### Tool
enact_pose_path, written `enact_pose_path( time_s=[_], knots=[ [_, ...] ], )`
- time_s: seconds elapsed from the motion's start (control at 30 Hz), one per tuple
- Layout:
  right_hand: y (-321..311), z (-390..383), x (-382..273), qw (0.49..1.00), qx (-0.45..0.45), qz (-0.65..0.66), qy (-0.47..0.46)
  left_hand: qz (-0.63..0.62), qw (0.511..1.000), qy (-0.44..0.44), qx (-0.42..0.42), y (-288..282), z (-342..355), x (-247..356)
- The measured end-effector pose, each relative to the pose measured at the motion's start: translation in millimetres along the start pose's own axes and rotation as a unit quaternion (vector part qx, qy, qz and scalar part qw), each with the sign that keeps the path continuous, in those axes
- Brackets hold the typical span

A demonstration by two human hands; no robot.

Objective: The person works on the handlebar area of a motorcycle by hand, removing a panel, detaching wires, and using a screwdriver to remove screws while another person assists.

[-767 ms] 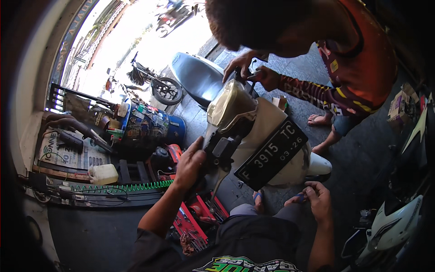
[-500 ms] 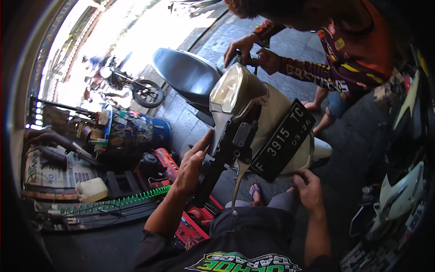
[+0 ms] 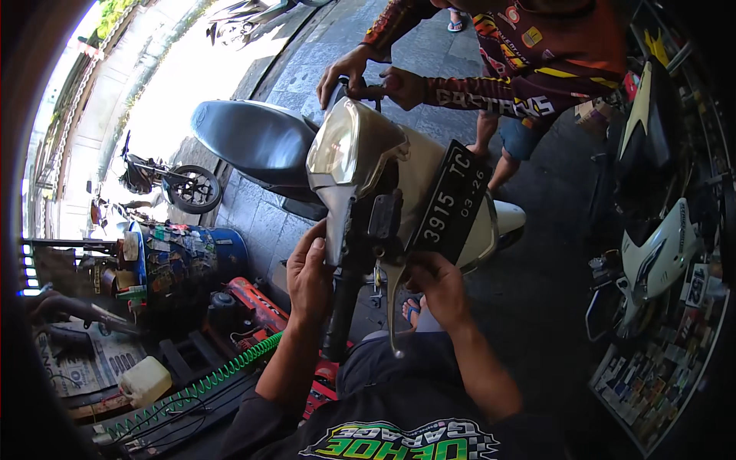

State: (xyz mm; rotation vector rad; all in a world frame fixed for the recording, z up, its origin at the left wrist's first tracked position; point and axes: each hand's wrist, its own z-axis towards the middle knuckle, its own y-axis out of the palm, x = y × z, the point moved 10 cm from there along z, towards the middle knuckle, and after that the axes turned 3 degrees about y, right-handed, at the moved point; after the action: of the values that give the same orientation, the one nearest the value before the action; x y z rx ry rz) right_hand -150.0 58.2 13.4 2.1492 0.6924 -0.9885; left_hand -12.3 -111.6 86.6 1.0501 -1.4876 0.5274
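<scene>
A scooter's front end stands before me, its headlight cover tilted and its grey side panel toward me. My left hand grips that panel's lower edge, thumb in front and the other fingers partly hidden behind it. My right hand is closed by the brake lever, under the lower end of the black licence plate; what its fingertips hold, if anything, is hidden. Between my hands are the black brake fluid reservoir and the handlebar grip.
Across the scooter, another person's hands are on the far handlebar. To the left stand a blue drum, a red jack and a green coiled hose. A white scooter is at the right.
My right hand has moved up and left to beside the brake lever. My left hand stays at the side panel. The view has shifted, so the scooter now appears farther left.
</scene>
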Motion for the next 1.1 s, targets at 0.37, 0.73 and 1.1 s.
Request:
enact_pose_path(
  time_s=[0.37, 0.73, 1.1],
  knots=[
    [-1, 42, 13, 0.996, -0.079, 0.017, 0.033, 0.211, 0.976, -0.025, 0.042, -2, -2, 6],
    [-12, 31, -23, 0.988, -0.131, 0.059, 0.060, 0.242, 0.966, 0.074, 0.060, -18, 2, 24],
    [-20, 43, 5, 0.983, -0.144, 0.108, 0.042, 0.256, 0.964, 0.031, 0.070, -6, 12, 24]
  ],
)
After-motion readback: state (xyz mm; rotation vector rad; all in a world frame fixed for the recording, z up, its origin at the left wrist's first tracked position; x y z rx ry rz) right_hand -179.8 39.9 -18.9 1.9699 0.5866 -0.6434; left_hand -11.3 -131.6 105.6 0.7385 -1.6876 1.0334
